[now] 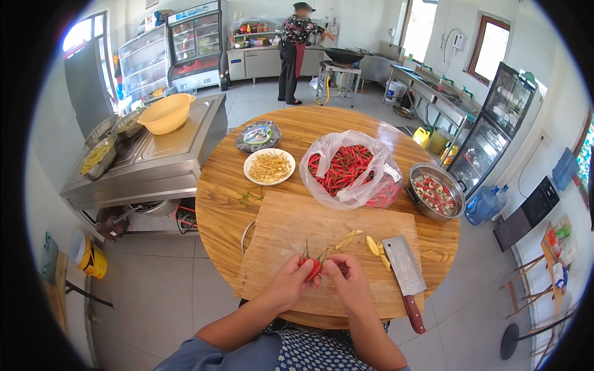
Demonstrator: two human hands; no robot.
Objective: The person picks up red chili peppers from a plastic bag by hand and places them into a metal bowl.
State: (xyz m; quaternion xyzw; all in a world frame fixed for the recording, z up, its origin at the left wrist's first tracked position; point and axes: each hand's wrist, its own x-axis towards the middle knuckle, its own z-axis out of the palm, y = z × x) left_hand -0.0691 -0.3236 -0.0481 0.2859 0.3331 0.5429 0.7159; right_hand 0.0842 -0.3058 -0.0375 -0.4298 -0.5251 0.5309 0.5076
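Observation:
My left hand [294,277] holds a few red chili peppers [314,269] with green stems, above the near part of a wooden cutting board [297,222]. Close against them, the fingertips of my right hand [344,274] pinch at a chili's stem. On the board's right side lie ginger pieces [372,246] and a cleaver [404,264] with a red-brown handle, which juts past the near edge. Thin ginger slices [348,239] rest farther left. Beyond the board stands an open plastic bag of red chilies [343,169].
A plate of cut ginger strips [269,167], a wrapped dark package [258,137] and a steel pot with chopped food [437,191] stand on the round table [222,185]. Bowls and a yellow basin [167,113] are on the left counter. A person [297,51] stands at a wok behind.

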